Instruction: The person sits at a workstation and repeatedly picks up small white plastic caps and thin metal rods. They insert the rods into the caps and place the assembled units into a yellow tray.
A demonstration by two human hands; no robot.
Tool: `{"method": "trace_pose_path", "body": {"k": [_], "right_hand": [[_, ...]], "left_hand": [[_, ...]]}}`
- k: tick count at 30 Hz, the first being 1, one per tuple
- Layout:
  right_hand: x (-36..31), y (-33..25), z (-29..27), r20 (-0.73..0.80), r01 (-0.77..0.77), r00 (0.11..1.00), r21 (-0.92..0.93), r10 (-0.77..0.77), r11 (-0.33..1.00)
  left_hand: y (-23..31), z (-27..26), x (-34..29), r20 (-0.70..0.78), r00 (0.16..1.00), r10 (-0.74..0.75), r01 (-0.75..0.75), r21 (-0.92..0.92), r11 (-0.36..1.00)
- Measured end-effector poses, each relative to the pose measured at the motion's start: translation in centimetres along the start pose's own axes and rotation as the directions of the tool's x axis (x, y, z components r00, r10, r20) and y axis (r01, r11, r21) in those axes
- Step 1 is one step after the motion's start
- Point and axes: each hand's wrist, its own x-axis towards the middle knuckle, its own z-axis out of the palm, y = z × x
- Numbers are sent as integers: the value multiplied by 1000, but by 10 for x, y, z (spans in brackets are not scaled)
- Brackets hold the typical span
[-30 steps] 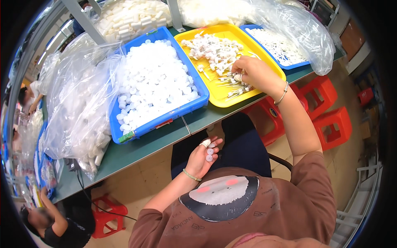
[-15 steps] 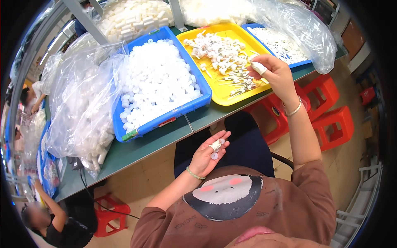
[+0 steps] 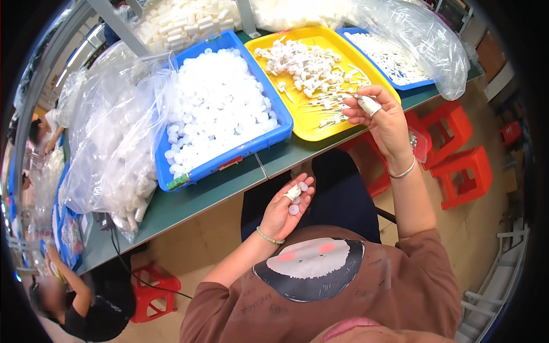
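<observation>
My left hand (image 3: 280, 214) is palm up in front of the table edge, fingers curled around a few small translucent white plastic caps (image 3: 294, 210); its thumb is wrapped in white tape. Over the front right of a yellow tray (image 3: 311, 132), my right hand (image 3: 384, 119) has its taped thumb and forefinger pinched together. Whatever sits between those fingertips is too small to make out. Several white-headed pieces with thin metal stems (image 3: 311, 74) lie in the yellow tray. To its left, a blue bin (image 3: 229, 163) is heaped with white caps (image 3: 220, 106).
A second blue tray (image 3: 420, 86) holds slim white parts at the right. Clear plastic bags (image 3: 114, 143) of white parts crowd the left and back. Red stools (image 3: 464, 171) and a small red container (image 3: 420, 143) are below at right. Another person (image 3: 86, 297) sits lower left.
My right hand has come down and slightly nearer, from above the tray's right edge toward its front corner. My left hand has shifted slightly, still cradling the caps.
</observation>
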Motion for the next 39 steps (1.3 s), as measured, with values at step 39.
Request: {"method": "trace_pose_path", "body": {"k": [39], "right_hand": [[-104,79,67,294,438,876,-816,-381,377]], "left_hand": [[-6,-2,-3,-39,997,64,-69,-138,988]]}}
